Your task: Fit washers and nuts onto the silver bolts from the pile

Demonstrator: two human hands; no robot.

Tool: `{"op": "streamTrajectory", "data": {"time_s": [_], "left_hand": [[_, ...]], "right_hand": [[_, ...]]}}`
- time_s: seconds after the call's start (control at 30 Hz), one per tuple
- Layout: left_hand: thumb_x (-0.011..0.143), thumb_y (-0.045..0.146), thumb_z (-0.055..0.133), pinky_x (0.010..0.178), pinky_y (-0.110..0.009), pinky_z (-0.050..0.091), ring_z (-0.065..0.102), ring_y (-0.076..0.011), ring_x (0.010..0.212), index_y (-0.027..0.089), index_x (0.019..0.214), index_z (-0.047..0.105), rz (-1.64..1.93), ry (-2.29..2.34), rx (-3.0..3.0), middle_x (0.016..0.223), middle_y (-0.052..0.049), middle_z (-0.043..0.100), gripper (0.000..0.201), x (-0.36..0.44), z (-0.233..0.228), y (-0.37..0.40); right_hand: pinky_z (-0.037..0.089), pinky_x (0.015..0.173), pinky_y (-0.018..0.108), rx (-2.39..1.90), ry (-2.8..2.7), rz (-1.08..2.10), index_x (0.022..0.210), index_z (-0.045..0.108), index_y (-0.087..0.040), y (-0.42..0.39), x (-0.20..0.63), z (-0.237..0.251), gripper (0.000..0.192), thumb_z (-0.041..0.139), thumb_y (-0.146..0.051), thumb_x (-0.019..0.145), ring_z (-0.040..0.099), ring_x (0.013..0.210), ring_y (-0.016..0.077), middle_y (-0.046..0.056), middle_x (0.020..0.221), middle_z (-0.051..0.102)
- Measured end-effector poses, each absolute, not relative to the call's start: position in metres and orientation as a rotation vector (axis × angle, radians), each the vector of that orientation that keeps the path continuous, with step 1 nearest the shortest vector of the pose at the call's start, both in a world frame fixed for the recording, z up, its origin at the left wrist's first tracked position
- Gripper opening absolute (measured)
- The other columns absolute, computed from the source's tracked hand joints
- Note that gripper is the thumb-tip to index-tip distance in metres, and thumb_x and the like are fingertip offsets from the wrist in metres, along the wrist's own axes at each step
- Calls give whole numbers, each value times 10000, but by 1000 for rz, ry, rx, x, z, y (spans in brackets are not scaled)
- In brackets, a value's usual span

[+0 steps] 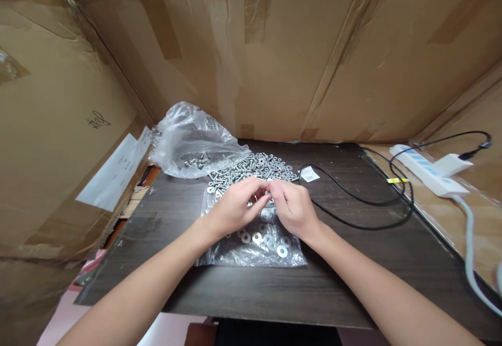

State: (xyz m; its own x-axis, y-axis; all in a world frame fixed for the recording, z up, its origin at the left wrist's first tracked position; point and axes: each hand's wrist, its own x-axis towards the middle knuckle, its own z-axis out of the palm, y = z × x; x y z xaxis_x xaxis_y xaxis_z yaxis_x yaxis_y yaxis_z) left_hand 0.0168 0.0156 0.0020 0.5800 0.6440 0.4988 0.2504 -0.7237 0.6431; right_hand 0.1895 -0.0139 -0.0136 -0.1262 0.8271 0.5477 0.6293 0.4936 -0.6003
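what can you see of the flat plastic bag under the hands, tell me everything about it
The flat plastic bag is clear, glossy and wrinkled, lying flat on the dark wood-grain table directly in front of the person. Loose silver washers rest on it, mostly toward its right half. The left hand and right hand meet above its far end and hide that part, so contact there cannot be judged. Its far edge runs up to the pile of screws; its near edge stops short of the table's front.

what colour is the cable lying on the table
Black cable, clearest in the head view, right of the hands.
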Motion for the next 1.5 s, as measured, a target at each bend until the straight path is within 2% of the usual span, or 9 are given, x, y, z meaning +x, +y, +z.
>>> {"op": "streamTrajectory", "data": {"time_s": [0.2, 0.43, 0.53, 0.63, 0.73, 0.87, 1.03, 1.33, 1.5], "left_hand": [[998, 171, 453, 732, -280, 553, 646, -155, 842, 133, 1067, 609, 1074, 590, 2769, 945, -81, 668, 175, 11, -9, 23], [1001, 188, 473, 688, -254, 535, 654, -154, 820, 131, 1029, 620, 1042, 458, 2857, 939, -74, 693, 160, 10, -4, 19], [994, 198, 481, 697, -272, 526, 640, -160, 812, 130, 1037, 631, 1005, 506, 2772, 920, -77, 683, 171, 12, -5, 18], [949, 231, 545, 708, -280, 519, 606, -146, 783, 144, 1001, 647, 967, 701, 2356, 884, -59, 659, 143, 13, -2, 20], [888, 312, 627, 579, -207, 473, 530, -94, 632, 142, 898, 633, 717, 785, 1621, 730, -2, 582, 171, 9, 9, 27], [763, 298, 748, 424, -118, 331, 351, -31, 495, 124, 691, 560, 239, 635, 975, 611, 43, 455, 266, -1, 20, 33], [741, 298, 765, 297, -97, 174, 284, -33, 430, 126, 730, 608, 31, 631, 907, 549, 52, 437, 233, -1, 17, 31], [734, 288, 780, 339, -98, 303, 395, -28, 455, 117, 802, 660, 193, 623, 962, 607, 41, 509, 220, 5, 13, 28], [814, 284, 691, 471, -164, 470, 515, -70, 555, 128, 890, 672, 510, 703, 1349, 680, 18, 569, 175, 14, 11, 20]], "right_hand": [[263, 364, 232, -1266, -1256, 1480, 536, 352, -230, -11, 178, -15, 508, 382, -546, 932, 265, 354, 89, -69, 411, 267], [139, 299, 189, -1316, -1015, 1966, 465, 242, -247, -12, 183, -6, 485, 308, -414, 916, 156, 298, 62, -80, 349, 192], [191, 327, 215, -1366, -1236, 1798, 454, 278, -241, -11, 188, -8, 532, 314, -459, 938, 210, 307, 74, -67, 358, 224], [299, 426, 245, -1433, -1577, 1148, 503, 403, -208, -11, 192, -9, 559, 315, -507, 967, 375, 410, 110, -17, 442, 386], [402, 603, 282, -1261, -1860, 408, 735, 539, -182, -13, 195, -8, 414, 325, -434, 985, 524, 640, 161, 41, 700, 566], [441, 630, 299, -953, -2116, -42, 960, 540, -179, -15, 197, -6, 271, 508, -441, 900, 566, 736, 189, 63, 836, 604], [375, 540, 279, -796, -2185, -230, 771, 521, -203, -19, 194, -3, 218, 550, -389, 882, 488, 600, 153, 12, 660, 546], [294, 530, 291, -871, -2129, -312, 623, 497, -204, -20, 195, -3, 332, 488, -312, 937, 425, 531, 136, 2, 553, 493], [294, 540, 276, -1133, -1879, 96, 602, 430, -203, -19, 188, -13, 373, 431, -294, 964, 421, 512, 121, -7, 542, 460]]}}
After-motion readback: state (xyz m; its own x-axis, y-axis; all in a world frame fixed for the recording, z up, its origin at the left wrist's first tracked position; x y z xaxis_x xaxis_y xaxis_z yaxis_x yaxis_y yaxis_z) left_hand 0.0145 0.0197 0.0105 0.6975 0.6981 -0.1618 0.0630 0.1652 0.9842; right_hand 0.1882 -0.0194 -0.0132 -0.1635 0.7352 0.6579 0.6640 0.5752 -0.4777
